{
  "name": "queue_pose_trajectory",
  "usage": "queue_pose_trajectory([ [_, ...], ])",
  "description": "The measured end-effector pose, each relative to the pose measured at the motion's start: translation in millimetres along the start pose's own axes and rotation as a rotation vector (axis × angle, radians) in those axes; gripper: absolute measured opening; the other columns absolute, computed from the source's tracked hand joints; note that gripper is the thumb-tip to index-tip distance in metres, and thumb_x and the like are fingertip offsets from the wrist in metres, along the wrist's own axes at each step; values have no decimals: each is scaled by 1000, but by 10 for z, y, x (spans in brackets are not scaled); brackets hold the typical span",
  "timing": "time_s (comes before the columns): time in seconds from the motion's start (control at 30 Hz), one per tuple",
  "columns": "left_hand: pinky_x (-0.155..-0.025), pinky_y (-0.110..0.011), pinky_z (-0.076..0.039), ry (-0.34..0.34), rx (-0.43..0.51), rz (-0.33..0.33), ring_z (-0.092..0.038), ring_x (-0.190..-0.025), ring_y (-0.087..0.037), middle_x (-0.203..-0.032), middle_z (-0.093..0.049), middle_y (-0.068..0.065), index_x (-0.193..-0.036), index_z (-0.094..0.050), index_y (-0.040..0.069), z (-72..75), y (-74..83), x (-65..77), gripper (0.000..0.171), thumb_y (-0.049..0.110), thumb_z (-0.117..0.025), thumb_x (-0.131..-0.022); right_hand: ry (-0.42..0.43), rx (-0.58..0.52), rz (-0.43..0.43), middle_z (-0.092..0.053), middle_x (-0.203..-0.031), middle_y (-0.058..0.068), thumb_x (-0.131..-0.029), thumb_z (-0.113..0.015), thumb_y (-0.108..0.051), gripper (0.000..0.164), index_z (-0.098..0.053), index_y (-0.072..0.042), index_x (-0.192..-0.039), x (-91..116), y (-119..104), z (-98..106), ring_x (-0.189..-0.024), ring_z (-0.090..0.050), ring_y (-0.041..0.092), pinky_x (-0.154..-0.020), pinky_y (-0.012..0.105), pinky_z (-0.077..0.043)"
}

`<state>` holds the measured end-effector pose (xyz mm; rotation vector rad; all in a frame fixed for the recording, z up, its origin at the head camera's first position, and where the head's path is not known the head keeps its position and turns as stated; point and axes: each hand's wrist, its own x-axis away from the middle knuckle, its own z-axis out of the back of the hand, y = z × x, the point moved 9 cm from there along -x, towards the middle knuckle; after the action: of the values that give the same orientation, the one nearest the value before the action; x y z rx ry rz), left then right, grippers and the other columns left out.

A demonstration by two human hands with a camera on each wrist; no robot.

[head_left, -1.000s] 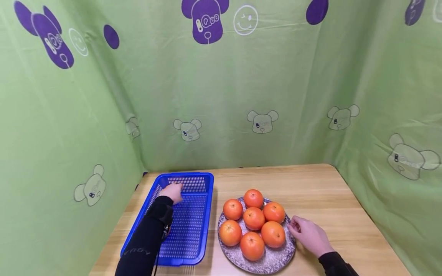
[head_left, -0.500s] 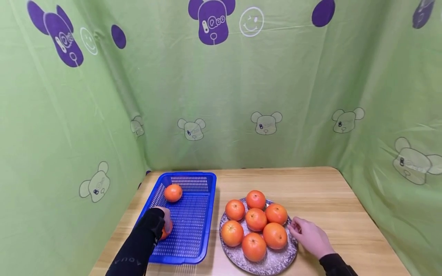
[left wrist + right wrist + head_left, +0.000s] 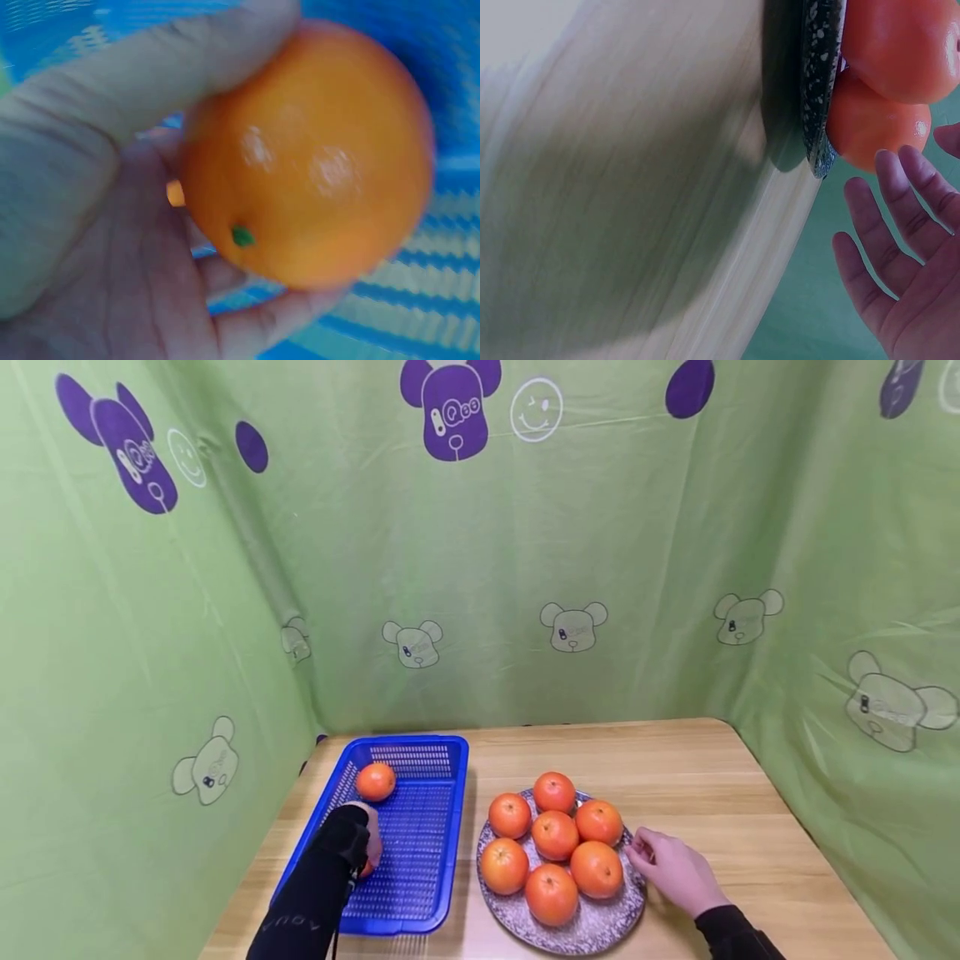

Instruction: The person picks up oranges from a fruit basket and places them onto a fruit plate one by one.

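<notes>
Your left hand [image 3: 112, 247] grips a round orange fruit [image 3: 311, 157] over the blue plastic basket [image 3: 420, 860]; your right hand [image 3: 675, 870] rests relaxed, fingers straight, beside the speckled plate [image 3: 600, 927].

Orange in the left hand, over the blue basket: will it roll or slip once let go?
Probably rolls: the orange looks round, with no flat side. Its glossy skin hints it could slip, though the left hand wraps it with thumb and fingers. The blue basket has raised walls, which should stop it.
</notes>
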<state>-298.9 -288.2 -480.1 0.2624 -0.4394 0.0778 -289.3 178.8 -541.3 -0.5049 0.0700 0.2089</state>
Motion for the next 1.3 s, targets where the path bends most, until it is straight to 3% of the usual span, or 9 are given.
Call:
queue_pose_trajectory([
  [0.17, -61, -30, -51, 31, -49, -36, -56, -68, -17, -72, -61, -4, -73, -67, 5, 211, 254, -163, 23, 9, -84, -57, -26, 0, -7, -49, -67, -11, -90, -65, -32, 12, -58, -25, -83, -11, -41, 0, -60, -44, 7, -54, 24, -36],
  [0.3, -61, -39, -51, 253, -228, -136, -60, -73, -23, -80, -64, -7, -83, -64, 9, 526, 680, -70, 39, 21, -86, -53, -33, 9, 12, -49, -67, -10, -90, -65, -34, 14, -57, -24, -83, -32, -154, 46, -60, -44, 8, -55, 25, -36],
  [0.47, -76, -54, -51, 593, -33, -122, -59, -102, -38, -113, -61, -18, -118, -62, 11, 698, 1105, 263, 69, 31, -88, -58, 11, 33, 71, -47, -67, -11, -89, -67, -33, 15, -57, -24, -82, -31, -364, 150, -60, -42, 7, -55, 24, -33],
  [0.6, -75, -53, -53, 860, 221, -172, -54, -111, -35, -121, -57, -14, -128, -59, 17, 580, 1353, 612, 72, 31, -88, -63, 85, 37, 147, -64, -84, -3, -86, -70, -31, 19, -64, -16, -96, 7, -573, 240, -74, -61, 16, -63, 34, -50],
  [0.67, -77, -51, -54, 926, 306, -210, -53, -114, -33, -125, -55, -12, -130, -58, 18, 469, 1455, 746, 72, 29, -87, -65, 125, 19, 192, -68, -104, 7, -85, -72, -30, 36, -64, -9, -113, 34, -691, 281, -93, -66, 27, -78, 44, -54],
  [0.8, -86, -50, -51, 928, 447, -285, -51, -117, -32, -130, -53, -10, -131, -58, 16, 225, 1644, 905, 72, 30, -87, -67, 213, -18, 304, -53, -140, 15, -81, -77, -29, 73, -45, -8, -143, 88, -946, 362, -123, -53, 35, -98, 52, -45],
  [0.9, -92, -49, -48, 879, 522, -334, -52, -116, -31, -130, -53, -9, -129, -58, 15, 44, 1792, 959, 71, 29, -87, -67, 282, -21, 419, -40, -151, 13, -77, -79, -30, 89, -33, -11, -151, 134, -1168, 405, -132, -45, 33, -113, 38, -32],
  [1.07, -93, -46, -48, 779, 585, -403, -54, -115, -26, -128, -54, -5, -130, -56, 15, -246, 2038, 998, 71, 30, -86, -67, 348, -2, 647, -32, -155, 17, -70, -80, -29, 95, -33, -9, -150, 246, -1515, 355, -138, -37, 30, -117, 19, -9],
  [1.3, -96, -42, -48, 651, 601, -446, -53, -117, -22, -131, -52, -4, -136, -48, 12, -513, 2236, 1040, 76, 33, -83, -72, 372, -33, 807, -34, -150, 23, -57, -85, -26, 96, -45, -6, -142, 355, -1677, 230, -148, -20, 19, -116, 17, -10],
])
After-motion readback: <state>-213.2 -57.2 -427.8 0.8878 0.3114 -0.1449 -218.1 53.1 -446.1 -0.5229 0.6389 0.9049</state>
